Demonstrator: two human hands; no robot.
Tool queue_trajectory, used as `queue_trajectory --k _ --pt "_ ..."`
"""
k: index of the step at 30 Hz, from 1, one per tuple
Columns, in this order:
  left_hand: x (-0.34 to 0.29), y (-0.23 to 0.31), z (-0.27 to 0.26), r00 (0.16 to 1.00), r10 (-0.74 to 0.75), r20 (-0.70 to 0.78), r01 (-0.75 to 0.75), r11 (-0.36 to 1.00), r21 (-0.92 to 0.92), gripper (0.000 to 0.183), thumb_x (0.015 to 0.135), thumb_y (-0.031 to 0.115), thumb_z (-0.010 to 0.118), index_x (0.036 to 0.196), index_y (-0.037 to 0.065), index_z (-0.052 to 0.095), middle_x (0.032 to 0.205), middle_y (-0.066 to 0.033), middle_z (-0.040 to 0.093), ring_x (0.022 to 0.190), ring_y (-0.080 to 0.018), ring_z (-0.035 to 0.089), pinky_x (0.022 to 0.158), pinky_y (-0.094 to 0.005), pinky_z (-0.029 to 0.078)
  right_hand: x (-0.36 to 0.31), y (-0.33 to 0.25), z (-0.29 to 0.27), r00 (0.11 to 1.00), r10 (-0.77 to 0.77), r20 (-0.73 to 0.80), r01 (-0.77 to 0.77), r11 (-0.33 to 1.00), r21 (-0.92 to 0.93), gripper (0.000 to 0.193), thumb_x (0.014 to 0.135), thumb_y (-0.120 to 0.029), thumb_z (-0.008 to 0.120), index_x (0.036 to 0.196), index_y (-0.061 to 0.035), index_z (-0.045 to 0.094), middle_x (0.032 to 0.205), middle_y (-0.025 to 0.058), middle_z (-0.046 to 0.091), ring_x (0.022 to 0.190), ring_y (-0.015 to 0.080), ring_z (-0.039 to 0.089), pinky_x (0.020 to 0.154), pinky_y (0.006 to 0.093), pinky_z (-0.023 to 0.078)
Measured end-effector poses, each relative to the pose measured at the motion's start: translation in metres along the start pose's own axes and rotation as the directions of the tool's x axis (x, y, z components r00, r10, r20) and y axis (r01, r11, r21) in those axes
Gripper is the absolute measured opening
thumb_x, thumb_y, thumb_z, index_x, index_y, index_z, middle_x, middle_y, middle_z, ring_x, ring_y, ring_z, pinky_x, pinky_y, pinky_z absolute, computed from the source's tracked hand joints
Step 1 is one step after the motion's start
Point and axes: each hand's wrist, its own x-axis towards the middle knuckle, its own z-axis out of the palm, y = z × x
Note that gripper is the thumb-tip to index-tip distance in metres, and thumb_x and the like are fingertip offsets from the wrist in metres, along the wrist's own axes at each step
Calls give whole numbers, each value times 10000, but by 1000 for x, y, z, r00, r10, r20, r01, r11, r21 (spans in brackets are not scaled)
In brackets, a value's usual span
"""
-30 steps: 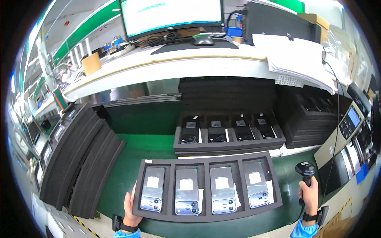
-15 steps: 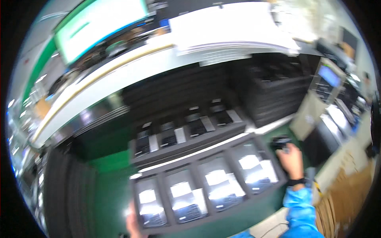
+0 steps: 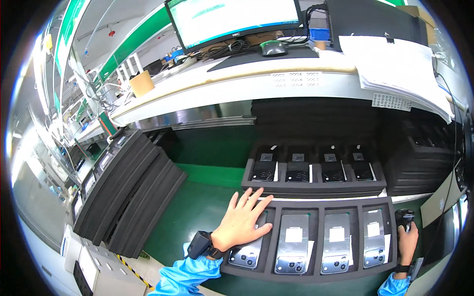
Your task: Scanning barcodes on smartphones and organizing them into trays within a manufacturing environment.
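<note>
My left hand [image 3: 244, 219] lies with fingers spread over the leftmost phone [image 3: 245, 255] in a dark foam tray [image 3: 317, 246], partly covering that phone. Several phones sit in the tray's slots, camera ends toward me, with white labels and pale strips. To the right of the tray, my right hand [image 3: 408, 242] is closed around a black handheld scanner [image 3: 405, 216]; part of its grip is hidden by the fingers. Behind stands a second foam tray [image 3: 316, 189] of dark phones [image 3: 297, 167], touched by neither hand.
Tall stacks of black foam trays stand at the left [image 3: 143, 192] and back right [image 3: 414, 163]. Above the green work surface [image 3: 197, 212] runs a white shelf [image 3: 237, 89] with a monitor [image 3: 232, 19], a mouse [image 3: 273, 48] and papers [image 3: 395, 64]. A cable hangs at the right.
My view has swung right, and the picture is sharper. My left hand has come from the tray's left edge onto its leftmost phone. My right hand still holds the scanner beside the tray.
</note>
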Motion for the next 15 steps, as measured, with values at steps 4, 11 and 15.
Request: queue_trajectory --k 4,11,15 --pt "8 6 3 997 -61 -47 62 998 11 752 862 458 668 1522 174 444 1497 -156 479 1430 -386 394 1158 -592 298 2 -17 -7 995 87 44 -88 995 38 290 829 -128 695 1008 85 613 901 296 675 853 474 650 768 480 494" --pt "7 0 2 987 -105 -118 86 984 -157 730 815 381 704 1467 122 505 1428 -158 537 1367 -355 462 1118 -509 370 9 13 11 990 117 -73 -104 981 165 404 896 -191 704 1213 39 602 993 184 692 909 335 669 828 433 506" --pt "11 -6 10 968 -115 -224 -12 869 -495 729 807 246 706 1473 52 480 1416 -195 561 1294 -359 543 1094 -450 419 -5 -11 -3 803 -93 -588 246 951 185 320 995 -247 641 1194 2 608 898 107 640 759 225 641 681 368 542"
